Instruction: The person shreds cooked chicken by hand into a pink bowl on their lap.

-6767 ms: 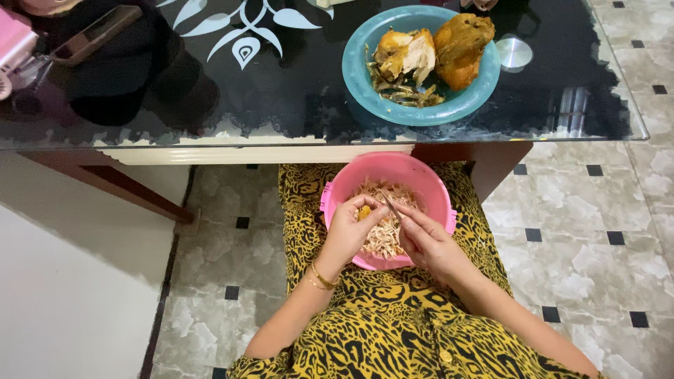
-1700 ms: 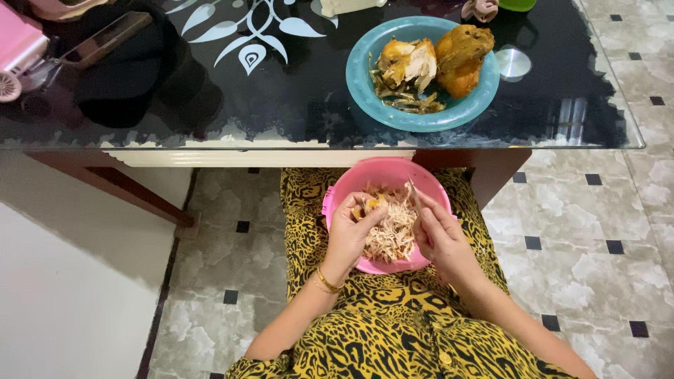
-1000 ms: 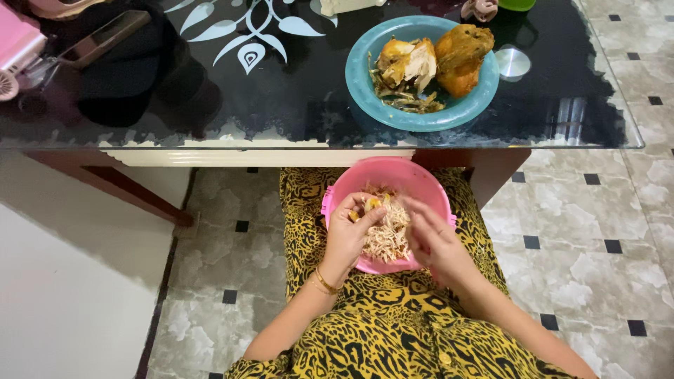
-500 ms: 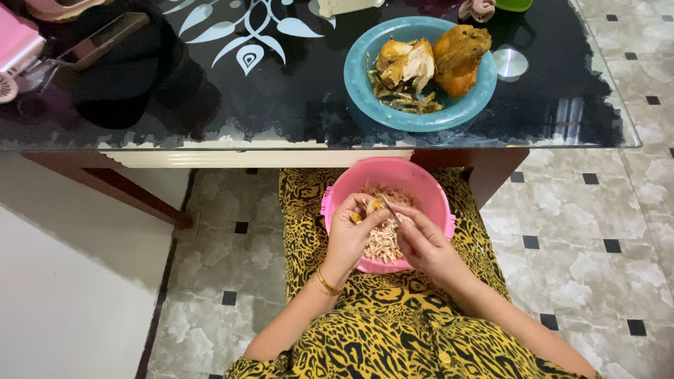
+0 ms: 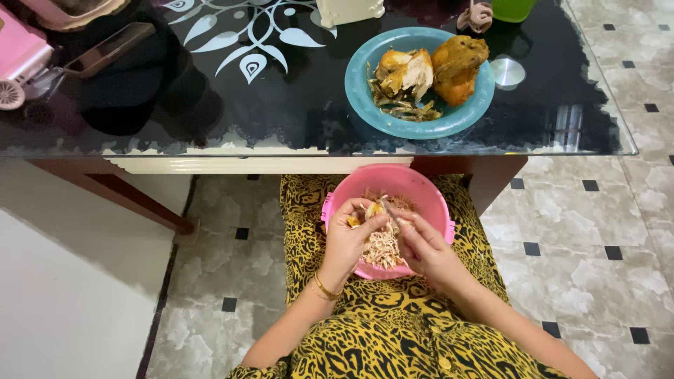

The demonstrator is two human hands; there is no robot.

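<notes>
The left hand [image 5: 349, 238] was curled shut around a small yellowish chunk of cooked chicken [image 5: 371, 210], holding it over the round pink plastic bowl [image 5: 421, 189] in the lap. The right hand [image 5: 421, 245] was right against it, fingertips pinched together on a thin strand at that same chunk. Beneath both hands lay a heap of pale shredded meat [image 5: 382, 245], filling the bowl's middle. By the look of it this was the pulling-apart stage: one hand anchoring, the other stripping fibres. The next pull would call for a firm pinch and a draw away from the left hand, letting the shreds fall onto the heap.

Outward now: the bowl sat on a yellow-and-black patterned dress [image 5: 393, 337], just below the edge of a black glass table with white leaf motifs [image 5: 281, 91]. On it stood a teal round bowl [image 5: 358, 91] with two fried chicken pieces [image 5: 456, 63] and scraps. No readable packages showed; a cream box [image 5: 349, 10] and a green cup [image 5: 511, 8] stood at the far edge, a pink case [image 5: 21, 52] far left.
</notes>
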